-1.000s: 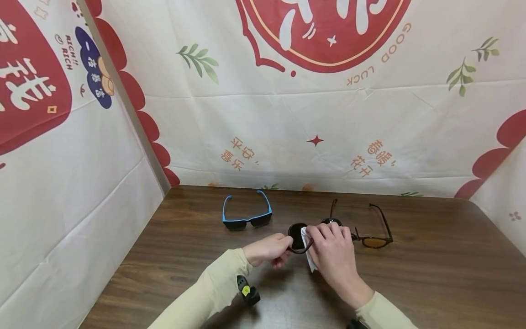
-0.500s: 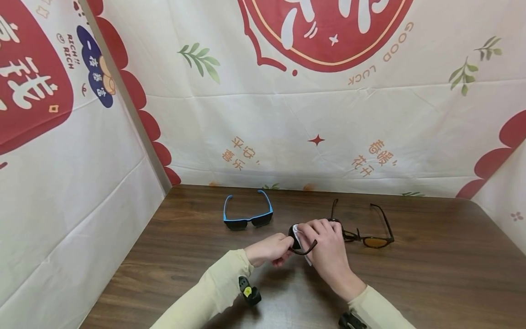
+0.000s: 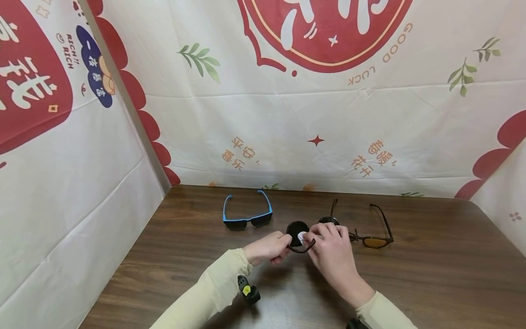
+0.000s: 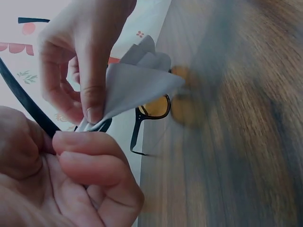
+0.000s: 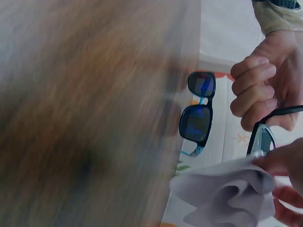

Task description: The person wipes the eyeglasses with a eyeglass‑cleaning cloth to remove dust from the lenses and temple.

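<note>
My left hand [image 3: 269, 247] grips a pair of dark round sunglasses [image 3: 297, 230] by the frame beside one lens, just above the table. The fingers of my right hand [image 3: 334, 253] pinch a pale grey cloth [image 3: 302, 237] against that lens. Much of the cloth is hidden by the hand in the head view; in the left wrist view the folded cloth [image 4: 137, 87] hangs loosely from my thumb and fingers. A black temple arm [image 4: 26, 97] sticks out past my left hand. The right wrist view shows the lens [image 5: 265, 141] partly behind the cloth.
Blue-framed sunglasses [image 3: 248, 220] lie on the wooden table [image 3: 185, 237] at the back left, arms unfolded. Amber-lensed glasses [image 3: 375, 242] lie to the right, partly behind my right hand. A printed white cloth [image 3: 271, 119] hangs along the table's far edge.
My right hand slid left over the lens with the cloth, then back right, uncovering more of the lens. The cloth now shows as a small bunch. My left hand stays nearly still.
</note>
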The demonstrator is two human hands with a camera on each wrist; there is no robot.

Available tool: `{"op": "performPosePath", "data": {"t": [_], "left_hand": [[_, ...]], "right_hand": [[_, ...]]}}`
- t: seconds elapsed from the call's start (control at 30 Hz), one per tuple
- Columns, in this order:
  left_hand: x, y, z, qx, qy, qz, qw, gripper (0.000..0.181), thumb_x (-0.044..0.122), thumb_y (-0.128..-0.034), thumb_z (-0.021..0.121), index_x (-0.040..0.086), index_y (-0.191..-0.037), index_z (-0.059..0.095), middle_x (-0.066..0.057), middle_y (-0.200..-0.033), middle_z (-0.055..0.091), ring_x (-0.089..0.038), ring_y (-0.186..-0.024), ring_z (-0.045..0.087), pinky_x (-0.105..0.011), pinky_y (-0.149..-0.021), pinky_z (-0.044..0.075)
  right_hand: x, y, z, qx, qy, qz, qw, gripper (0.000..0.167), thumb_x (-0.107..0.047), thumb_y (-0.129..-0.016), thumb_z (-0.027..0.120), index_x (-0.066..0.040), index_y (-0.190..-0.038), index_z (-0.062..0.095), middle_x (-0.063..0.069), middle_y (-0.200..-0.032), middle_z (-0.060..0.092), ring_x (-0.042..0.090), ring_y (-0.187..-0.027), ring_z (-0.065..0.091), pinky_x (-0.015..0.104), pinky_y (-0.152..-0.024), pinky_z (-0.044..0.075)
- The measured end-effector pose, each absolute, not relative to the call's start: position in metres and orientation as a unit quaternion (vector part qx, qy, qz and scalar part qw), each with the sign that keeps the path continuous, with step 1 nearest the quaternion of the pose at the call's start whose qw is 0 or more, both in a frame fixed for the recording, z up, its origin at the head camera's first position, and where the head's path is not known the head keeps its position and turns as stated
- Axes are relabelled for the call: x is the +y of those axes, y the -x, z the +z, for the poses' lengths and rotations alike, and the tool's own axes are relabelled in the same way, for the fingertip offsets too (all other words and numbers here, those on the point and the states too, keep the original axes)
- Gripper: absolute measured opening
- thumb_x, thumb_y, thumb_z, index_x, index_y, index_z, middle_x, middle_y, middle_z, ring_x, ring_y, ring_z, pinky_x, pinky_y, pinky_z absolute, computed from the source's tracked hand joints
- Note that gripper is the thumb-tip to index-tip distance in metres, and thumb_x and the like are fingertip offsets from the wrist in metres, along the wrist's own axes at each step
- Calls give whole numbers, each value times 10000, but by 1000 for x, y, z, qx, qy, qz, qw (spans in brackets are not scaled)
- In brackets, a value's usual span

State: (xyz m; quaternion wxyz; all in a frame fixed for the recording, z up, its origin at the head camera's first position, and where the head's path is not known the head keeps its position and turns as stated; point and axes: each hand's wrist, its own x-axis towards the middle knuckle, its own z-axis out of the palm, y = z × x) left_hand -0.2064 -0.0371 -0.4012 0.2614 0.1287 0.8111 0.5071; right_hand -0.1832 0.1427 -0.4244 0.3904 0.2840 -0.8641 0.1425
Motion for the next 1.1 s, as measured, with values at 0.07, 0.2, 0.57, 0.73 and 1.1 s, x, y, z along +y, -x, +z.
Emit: {"op": "performPosePath", "data": {"t": [0.07, 0.2, 0.57, 0.73, 1.1], "left_hand": [[-36, 207, -400, 812, -131, 504, 261, 298, 88, -865, 352, 99, -576, 424, 14, -494, 372, -101, -424, 343, -228, -417, 296], [-31, 208, -398, 813, -140, 503, 258, 308, 93, -869, 356, 98, -569, 424, 12, -486, 370, -100, -410, 333, -235, -414, 277], [-19, 208, -400, 816, -131, 507, 244, 317, 98, -888, 357, 93, -578, 427, 14, -498, 363, -102, -423, 333, -221, -417, 276], [-18, 207, -398, 807, -132, 529, 228, 394, 134, -967, 340, 80, -587, 431, 11, -492, 363, -106, -422, 338, -222, -417, 281], [-22, 209, -397, 802, -124, 541, 221, 302, 95, -892, 361, 78, -596, 422, 17, -491, 357, -103, -426, 336, -226, -426, 286]], "right_hand": [[144, 184, -424, -867, -259, 140, 401, 85, -149, -763, 731, -112, -835, 705, 58, -851, 618, 293, -807, 561, 472, -701, 386], [144, 188, -423, -863, -230, 151, 424, 119, -175, -843, 648, -83, -906, 691, 84, -850, 630, 307, -777, 576, 484, -697, 389], [136, 198, -423, -829, -244, 190, 465, 176, -188, -914, 584, -68, -908, 712, 79, -811, 641, 298, -720, 579, 478, -697, 379], [133, 192, -425, -823, -289, 213, 440, 117, -109, -819, 695, -79, -925, 736, 69, -841, 646, 274, -742, 577, 477, -728, 382], [149, 181, -428, -851, -266, 154, 426, 237, -40, -679, 776, -110, -903, 743, 82, -864, 627, 307, -767, 548, 481, -685, 368]]}}
